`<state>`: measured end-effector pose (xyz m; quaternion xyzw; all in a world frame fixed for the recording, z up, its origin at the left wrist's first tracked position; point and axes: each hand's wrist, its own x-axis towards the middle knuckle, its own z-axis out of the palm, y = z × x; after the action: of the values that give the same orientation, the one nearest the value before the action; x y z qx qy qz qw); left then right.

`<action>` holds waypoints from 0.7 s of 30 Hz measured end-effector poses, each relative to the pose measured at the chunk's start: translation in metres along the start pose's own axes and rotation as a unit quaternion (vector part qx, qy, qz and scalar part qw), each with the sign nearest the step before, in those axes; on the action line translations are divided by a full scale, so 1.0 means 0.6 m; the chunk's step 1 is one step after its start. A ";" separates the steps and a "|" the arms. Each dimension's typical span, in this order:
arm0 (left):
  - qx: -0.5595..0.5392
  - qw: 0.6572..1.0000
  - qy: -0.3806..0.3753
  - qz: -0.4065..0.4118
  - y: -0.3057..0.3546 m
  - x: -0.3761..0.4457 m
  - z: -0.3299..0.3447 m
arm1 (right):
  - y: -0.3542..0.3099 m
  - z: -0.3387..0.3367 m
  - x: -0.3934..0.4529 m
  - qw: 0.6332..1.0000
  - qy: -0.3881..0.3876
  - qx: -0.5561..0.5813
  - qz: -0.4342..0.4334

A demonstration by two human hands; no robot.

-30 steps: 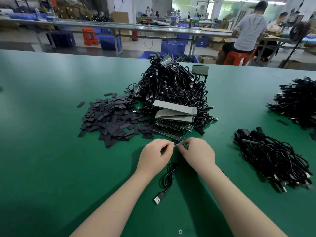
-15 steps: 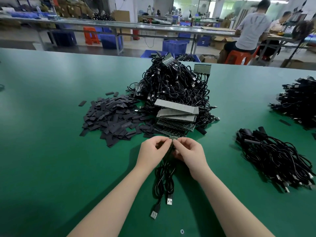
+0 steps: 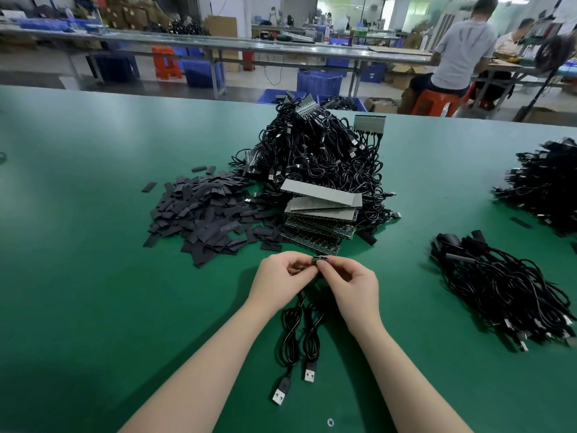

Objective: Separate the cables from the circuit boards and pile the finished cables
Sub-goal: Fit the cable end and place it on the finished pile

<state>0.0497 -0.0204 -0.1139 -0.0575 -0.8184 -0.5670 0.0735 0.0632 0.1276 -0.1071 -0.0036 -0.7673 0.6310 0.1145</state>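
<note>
My left hand (image 3: 282, 276) and my right hand (image 3: 349, 284) meet above the green table (image 3: 93, 307) and pinch a small piece of circuit board (image 3: 320, 260) between their fingertips. Two black USB cables (image 3: 299, 339) hang from that piece toward me, their plugs lying on the table. Behind my hands stands a stack of circuit boards (image 3: 321, 214). Farther back rises a big heap of black cables still joined to boards (image 3: 315, 151). A pile of loose black cables (image 3: 499, 289) lies to the right.
A spread of flat black sleeve pieces (image 3: 203, 214) covers the table left of the boards. Another black cable heap (image 3: 546, 185) sits at the far right edge. Beyond the table are workbenches, blue crates and seated people.
A second USB cable has come into view under my hands. Both hands lifted a little and drew together on the small board piece; the cables now hang closer to me.
</note>
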 end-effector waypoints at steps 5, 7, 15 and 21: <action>0.011 1.000 0.014 -0.004 0.002 0.000 0.000 | 0.001 0.001 -0.001 1.000 0.008 -0.012 -0.002; 0.017 1.000 0.022 -0.002 0.001 0.000 0.002 | 0.002 0.003 -0.001 0.999 0.014 -0.029 -0.011; 0.058 0.997 0.045 -0.003 -0.001 0.005 0.007 | 0.007 0.019 0.003 0.996 0.042 -0.074 -0.022; 0.020 0.995 0.095 -0.011 -0.004 0.005 0.006 | 0.007 0.008 0.001 0.999 0.049 -0.010 0.014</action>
<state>0.0458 -0.0181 -0.1168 0.0069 -0.8196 -0.5541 0.1457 0.0611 0.1237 -0.1119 -0.0464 -0.7671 0.6237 0.1432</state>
